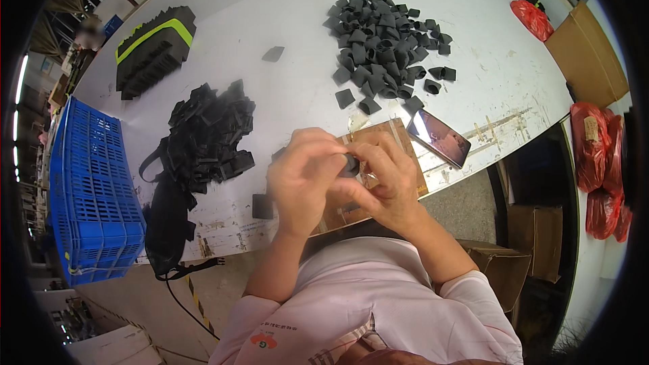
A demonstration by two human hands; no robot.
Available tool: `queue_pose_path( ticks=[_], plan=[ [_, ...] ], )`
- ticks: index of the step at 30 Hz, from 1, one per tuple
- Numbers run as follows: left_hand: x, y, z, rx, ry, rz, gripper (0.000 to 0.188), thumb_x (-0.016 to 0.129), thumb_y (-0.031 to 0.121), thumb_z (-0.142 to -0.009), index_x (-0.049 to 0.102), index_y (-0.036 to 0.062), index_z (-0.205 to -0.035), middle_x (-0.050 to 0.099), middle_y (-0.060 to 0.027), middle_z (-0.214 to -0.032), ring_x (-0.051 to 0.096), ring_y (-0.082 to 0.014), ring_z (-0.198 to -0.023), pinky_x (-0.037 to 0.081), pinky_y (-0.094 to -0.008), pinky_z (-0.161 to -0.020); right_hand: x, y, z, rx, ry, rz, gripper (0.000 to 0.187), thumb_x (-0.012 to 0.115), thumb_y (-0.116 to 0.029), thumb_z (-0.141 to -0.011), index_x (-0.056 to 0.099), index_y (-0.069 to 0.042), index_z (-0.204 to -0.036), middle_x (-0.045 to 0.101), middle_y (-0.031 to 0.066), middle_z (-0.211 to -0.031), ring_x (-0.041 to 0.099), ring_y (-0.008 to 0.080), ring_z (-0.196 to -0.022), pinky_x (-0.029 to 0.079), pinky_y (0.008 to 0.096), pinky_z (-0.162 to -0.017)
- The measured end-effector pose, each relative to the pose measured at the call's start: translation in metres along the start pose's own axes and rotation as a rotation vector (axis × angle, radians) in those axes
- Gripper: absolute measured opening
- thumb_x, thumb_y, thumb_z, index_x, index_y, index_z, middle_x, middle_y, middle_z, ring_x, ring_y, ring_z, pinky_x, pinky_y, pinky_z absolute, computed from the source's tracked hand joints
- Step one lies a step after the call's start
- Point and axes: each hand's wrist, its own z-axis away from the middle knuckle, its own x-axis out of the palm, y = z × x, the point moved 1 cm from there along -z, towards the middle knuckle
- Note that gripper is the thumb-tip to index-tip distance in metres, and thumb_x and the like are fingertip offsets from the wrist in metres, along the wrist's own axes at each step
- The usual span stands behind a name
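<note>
The white table is the largest item: a smooth, scuffed top with scratches and tape marks toward 3 o'clock. At 9 o'clock a blue plastic crate with a lattice wall stands against its edge. At 1 o'clock lies a loose heap of small black loops, short bands that look like folded webbing or rubber. At 9 to 10 o'clock sits a tangle of black straps, flat and matte. At 11 o'clock rests a ridged black foam block with a yellow-green stripe. Beneath the hands lies a brown board, flat and worn. A dark phone with a glossy screen lies just beside it at 3 o'clock.

At centre, the left hand and right hand are pressed close together, fingers curled, both pinching one small black loop piece between their fingertips, above the board.
</note>
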Motion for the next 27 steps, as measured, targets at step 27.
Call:
queue_pose_path(
  ticks=[27],
  plan=[
    [0.003,-0.017,0.022,-0.174,0.275,0.555,0.01,0.049,0.01,-0.087,0.05,-0.0001,-0.088,0.053,-0.0093,-0.089,0.048,-0.0159,-0.081,0.038,-0.0286,-0.08,0.007,0.012,-0.006,-0.174,0.035,0.008,0.014,0.064,0.003,-0.067,0.058,0.001,-0.08,0.052,0.008,-0.065,0.047,0.0205,-0.056,0.038,0.0284,-0.048]
  ],
)
